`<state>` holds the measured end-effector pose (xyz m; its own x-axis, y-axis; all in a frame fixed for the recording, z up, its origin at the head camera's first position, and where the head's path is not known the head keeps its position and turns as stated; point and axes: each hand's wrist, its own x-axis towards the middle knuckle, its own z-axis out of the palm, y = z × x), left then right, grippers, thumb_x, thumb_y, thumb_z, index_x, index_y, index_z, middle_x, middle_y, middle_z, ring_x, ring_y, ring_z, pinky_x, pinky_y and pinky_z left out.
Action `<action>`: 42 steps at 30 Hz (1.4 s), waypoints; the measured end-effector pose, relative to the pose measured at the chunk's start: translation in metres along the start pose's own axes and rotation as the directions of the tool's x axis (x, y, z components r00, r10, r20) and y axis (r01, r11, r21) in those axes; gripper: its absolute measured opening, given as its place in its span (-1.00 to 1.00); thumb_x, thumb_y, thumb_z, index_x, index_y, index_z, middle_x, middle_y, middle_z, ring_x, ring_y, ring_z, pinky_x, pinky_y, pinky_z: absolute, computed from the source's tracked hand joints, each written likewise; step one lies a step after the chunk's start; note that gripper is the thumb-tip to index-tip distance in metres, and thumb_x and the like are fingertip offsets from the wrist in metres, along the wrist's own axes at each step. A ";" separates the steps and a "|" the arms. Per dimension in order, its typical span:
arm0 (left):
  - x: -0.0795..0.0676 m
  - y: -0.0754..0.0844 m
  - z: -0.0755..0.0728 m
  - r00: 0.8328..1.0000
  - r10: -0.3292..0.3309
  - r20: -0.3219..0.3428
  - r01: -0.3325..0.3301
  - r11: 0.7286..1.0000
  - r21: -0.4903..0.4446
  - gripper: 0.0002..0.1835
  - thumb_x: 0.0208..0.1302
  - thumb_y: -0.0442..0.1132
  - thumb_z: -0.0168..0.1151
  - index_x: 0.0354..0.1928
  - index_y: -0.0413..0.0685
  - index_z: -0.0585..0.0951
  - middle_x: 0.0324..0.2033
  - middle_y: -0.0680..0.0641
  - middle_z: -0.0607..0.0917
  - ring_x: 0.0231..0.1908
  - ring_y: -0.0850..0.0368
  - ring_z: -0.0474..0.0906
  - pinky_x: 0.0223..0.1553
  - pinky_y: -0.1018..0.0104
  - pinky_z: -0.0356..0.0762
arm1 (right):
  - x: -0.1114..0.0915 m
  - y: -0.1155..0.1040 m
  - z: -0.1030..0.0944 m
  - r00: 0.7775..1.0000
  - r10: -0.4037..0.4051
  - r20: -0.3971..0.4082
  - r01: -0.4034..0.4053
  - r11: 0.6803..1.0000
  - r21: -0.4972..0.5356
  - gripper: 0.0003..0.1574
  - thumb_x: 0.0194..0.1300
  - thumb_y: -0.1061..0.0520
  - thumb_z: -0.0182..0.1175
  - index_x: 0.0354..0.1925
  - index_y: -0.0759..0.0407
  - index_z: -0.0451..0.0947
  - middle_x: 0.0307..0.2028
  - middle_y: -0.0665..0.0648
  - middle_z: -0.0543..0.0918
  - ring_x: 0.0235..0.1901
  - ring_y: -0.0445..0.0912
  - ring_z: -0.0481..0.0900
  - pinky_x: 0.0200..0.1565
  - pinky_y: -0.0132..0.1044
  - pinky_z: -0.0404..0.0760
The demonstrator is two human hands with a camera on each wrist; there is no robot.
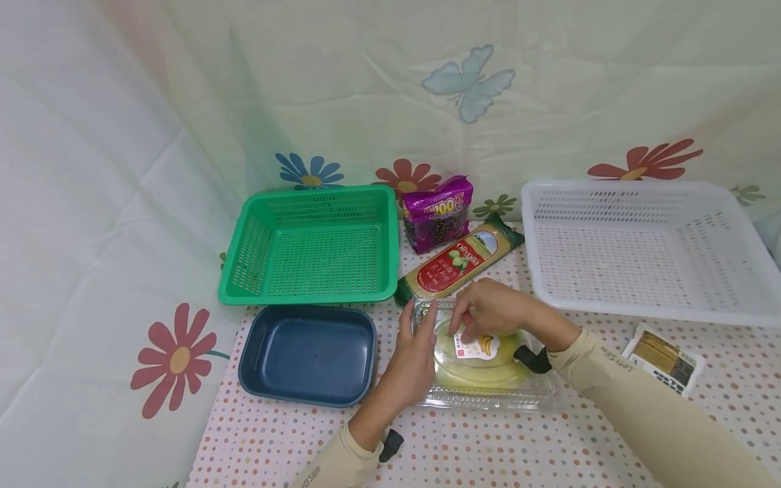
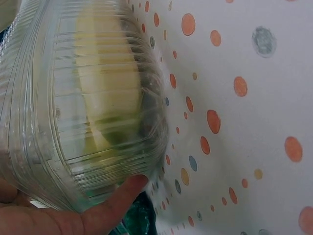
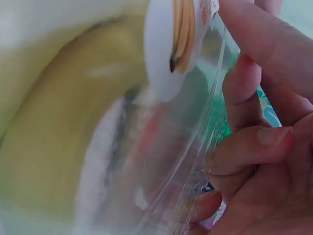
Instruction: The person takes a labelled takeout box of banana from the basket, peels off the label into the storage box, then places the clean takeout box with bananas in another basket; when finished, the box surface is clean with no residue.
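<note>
Watching remotely, I see the left hand, fingers fairly straight, touching the left side of the clear fruit container on the dotted cloth. Right hand, fingers partly curled, covers part of the banana label; can't tell if it pinches anything. Pasta packet crowds the far edge. Green basket and blue tray left; white basket right.

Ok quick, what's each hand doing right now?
Left hand: open, touching the clear box.
Right hand: curled over the sticker; can't tell whether it's holding anything.
</note>
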<state>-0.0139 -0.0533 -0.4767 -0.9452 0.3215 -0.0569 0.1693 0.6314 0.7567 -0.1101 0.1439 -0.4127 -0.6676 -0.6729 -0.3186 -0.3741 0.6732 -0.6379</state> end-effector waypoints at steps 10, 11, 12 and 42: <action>0.000 0.000 -0.001 1.000 -0.009 -0.002 0.009 1.000 0.011 -0.38 0.64 -0.26 -0.17 0.65 0.09 0.01 0.60 -0.35 -0.18 0.45 -0.40 0.22 0.11 -0.08 0.65 | 0.004 -0.006 0.004 1.000 0.011 -0.023 -0.013 0.997 -0.077 -0.79 -0.02 0.12 0.60 -0.51 -0.15 0.75 -0.65 -0.13 0.48 -0.58 -0.24 0.38 -0.40 -0.33 0.37; 0.000 0.000 -0.001 1.000 -0.007 -0.003 0.007 1.000 0.014 -0.38 0.64 -0.26 -0.17 0.65 0.09 0.01 0.60 -0.35 -0.18 0.45 -0.40 0.22 0.10 -0.07 0.66 | 0.004 -0.005 0.005 1.000 0.006 -0.028 -0.008 0.996 -0.086 -0.79 -0.02 0.11 0.60 -0.52 -0.17 0.74 -0.65 -0.13 0.48 -0.59 -0.24 0.38 -0.40 -0.33 0.36; 0.000 0.000 -0.001 1.000 -0.007 -0.002 0.007 1.000 0.014 -0.37 0.64 -0.26 -0.17 0.65 0.09 0.01 0.60 -0.35 -0.18 0.45 -0.40 0.23 0.10 -0.06 0.66 | 0.005 -0.005 0.006 0.999 0.003 -0.034 -0.006 0.996 -0.092 -0.79 -0.01 0.11 0.59 -0.53 -0.17 0.73 -0.66 -0.14 0.47 -0.59 -0.24 0.37 -0.40 -0.33 0.36; 0.001 0.002 0.001 0.999 0.013 -0.036 -0.012 0.999 0.035 -0.38 0.62 -0.31 -0.14 0.64 0.03 0.05 0.58 -0.39 -0.15 0.44 -0.41 0.23 0.06 -0.01 0.69 | -0.003 0.003 -0.001 0.996 -0.074 0.049 0.072 0.997 0.032 -0.87 0.29 0.13 0.40 -0.40 -0.08 0.67 -0.48 -0.12 0.52 -0.43 -0.22 0.43 -0.31 -0.33 0.42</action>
<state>-0.0139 -0.0509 -0.4760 -0.9523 0.3042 -0.0239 0.1898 0.6518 0.7343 -0.1096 0.1481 -0.4131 -0.6058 -0.7349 -0.3050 -0.4006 0.6129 -0.6811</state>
